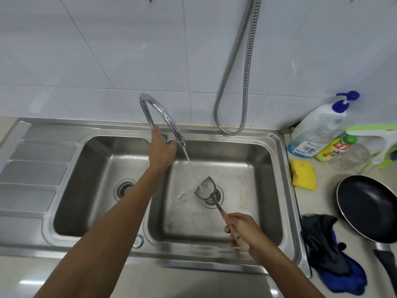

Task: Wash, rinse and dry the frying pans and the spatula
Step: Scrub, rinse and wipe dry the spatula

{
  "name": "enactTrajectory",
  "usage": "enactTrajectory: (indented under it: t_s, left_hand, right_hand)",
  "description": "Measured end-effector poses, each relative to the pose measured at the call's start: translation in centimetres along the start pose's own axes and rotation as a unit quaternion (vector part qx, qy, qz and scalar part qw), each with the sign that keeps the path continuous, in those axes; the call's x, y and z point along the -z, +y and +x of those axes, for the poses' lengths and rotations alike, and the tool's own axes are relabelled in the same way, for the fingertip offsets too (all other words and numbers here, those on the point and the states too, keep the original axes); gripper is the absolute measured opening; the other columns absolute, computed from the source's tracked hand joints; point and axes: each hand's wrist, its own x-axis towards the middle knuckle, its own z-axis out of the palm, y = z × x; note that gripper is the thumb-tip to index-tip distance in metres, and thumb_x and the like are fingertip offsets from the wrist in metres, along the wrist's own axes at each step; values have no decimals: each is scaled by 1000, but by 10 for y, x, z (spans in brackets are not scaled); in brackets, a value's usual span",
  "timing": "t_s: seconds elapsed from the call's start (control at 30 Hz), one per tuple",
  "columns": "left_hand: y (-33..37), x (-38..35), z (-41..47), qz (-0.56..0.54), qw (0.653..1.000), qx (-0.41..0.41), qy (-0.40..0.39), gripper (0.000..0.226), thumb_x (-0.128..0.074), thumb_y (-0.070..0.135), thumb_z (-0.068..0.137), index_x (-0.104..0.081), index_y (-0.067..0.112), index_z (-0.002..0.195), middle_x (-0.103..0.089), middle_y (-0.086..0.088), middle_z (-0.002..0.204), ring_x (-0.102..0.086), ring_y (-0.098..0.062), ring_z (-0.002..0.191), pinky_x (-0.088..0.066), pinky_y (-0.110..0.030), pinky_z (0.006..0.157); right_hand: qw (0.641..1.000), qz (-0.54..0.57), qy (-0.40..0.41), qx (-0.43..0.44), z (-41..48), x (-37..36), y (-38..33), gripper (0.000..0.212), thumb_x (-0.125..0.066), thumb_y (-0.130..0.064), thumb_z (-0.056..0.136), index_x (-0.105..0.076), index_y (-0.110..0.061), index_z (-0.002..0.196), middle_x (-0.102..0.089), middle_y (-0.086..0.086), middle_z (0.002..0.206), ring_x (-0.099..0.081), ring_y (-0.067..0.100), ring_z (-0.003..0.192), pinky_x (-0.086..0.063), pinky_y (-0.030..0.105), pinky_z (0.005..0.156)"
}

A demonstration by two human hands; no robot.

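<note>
The right hand clasps the stiff, likely slippery steel spatula by its wooden handle under the curved chrome tap; the left hand grip is hidden.

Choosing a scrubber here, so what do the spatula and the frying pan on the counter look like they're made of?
Spatula: looks like bare steel, with a grey, shiny blade and shank; its handle end is hidden in the right hand. Frying pan: smooth black inside, probably a non-stick coating, with a thin bright metal rim.

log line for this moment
phase rinse | right hand grips spatula under faucet stream | left hand at faucet base | frying pan on counter
</note>
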Motion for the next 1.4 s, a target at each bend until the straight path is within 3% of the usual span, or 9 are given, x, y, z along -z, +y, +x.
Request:
enactTrajectory:
  t_s: [0.33, 0.5, 0.63, 0.77, 0.87, 0.97, 1.17, 1.27, 1.4]
  left_hand:
    - [5, -10, 7, 47, 997, -60, -31, 74, -65, 6, 92, -24, 14, 153, -43, -11, 151, -54, -27, 118, -43, -32, 91]
    - [-31, -26, -16, -1, 998, -9, -54, 72, -64, 36, 88, -32, 16, 150, -52, -14, 144, -54, -32, 131, -46, -53, 110]
    - [-42, -54, -96, 2, 984, 70, -166, 54, -66, 26, 98, -47, 4, 144, -57, -12, 141, -59, -22, 118, -47, -34, 101]
    - [-66, -73, -142, 11, 974, 102, -203, 42, -67, 32, 96, -58, 9, 129, -65, -6, 128, -62, -20, 111, -48, -32, 98]
    - [-77, -77, -159, 46, 970, 95, -218, 37, -66, 34, 96, -62, 10, 123, -67, -2, 120, -64, -21, 111, -48, -30, 96]
    - [-80, -79, -164, 40, 964, 91, -247, 28, -62, 36, 98, -67, 15, 117, -70, -2, 117, -66, -19, 105, -51, -34, 96]
    - [-51, -93, -195, -181, 898, 231, -327, 57, -43, 60, 102, -74, 12, 107, -69, -2, 72, -70, -21, 73, -57, -38, 79]
    - [-43, -104, -202, -271, 866, 269, -323, 47, -55, 50, 100, -66, 4, 106, -60, -10, 64, -58, -25, 56, -50, -33, 53]
    - [-41, -110, -203, -312, 856, 311, -269, 31, -56, 32, 103, -67, 7, 118, -76, -12, 107, -73, -26, 99, -57, -37, 78]
  right_hand:
    - [999, 37, -13, 10, 5, 14, -9, 18, -56, -16, 101, -62, -5, 114, -60, 11, 71, -47, 18, 48, -45, 28, 48]
    - [994, -72, 35, 76, 7, 12, -5, 12, -59, -26, 99, -64, -20, 108, -65, 5, 68, -51, 18, 47, -46, 30, 52]
    - [913, -290, 123, 258, 4, 9, 10, 25, -53, -37, 101, -56, -43, 125, -70, -7, 73, -64, 8, 62, -51, 24, 61]
    - [820, -434, 172, 330, 20, 12, 22, 35, -49, -27, 102, -57, -27, 135, -76, 2, 93, -71, 22, 81, -59, 36, 76]
    - [826, -457, 161, 288, 26, 17, 27, 27, -50, -22, 99, -64, -20, 121, -75, 9, 92, -70, 32, 86, -57, 43, 78]
    - [846, -411, 157, 302, 14, 18, 32, 32, -48, -30, 103, -57, -28, 134, -69, -5, 76, -65, 14, 64, -55, 31, 62]
    - [978, -108, 8, 180, -9, 1, 19, 24, -46, -34, 105, -66, -26, 116, -69, 6, 72, -56, 18, 48, -45, 28, 46]
    - [970, -141, 8, 199, -11, 2, 23, 30, -40, -31, 105, -68, -34, 114, -74, 6, 78, -65, 17, 57, -56, 33, 56]
    - [903, -312, 117, 273, -5, 41, 36, 36, -40, -40, 106, -57, -35, 138, -67, -6, 126, -64, 11, 112, -51, 28, 96]
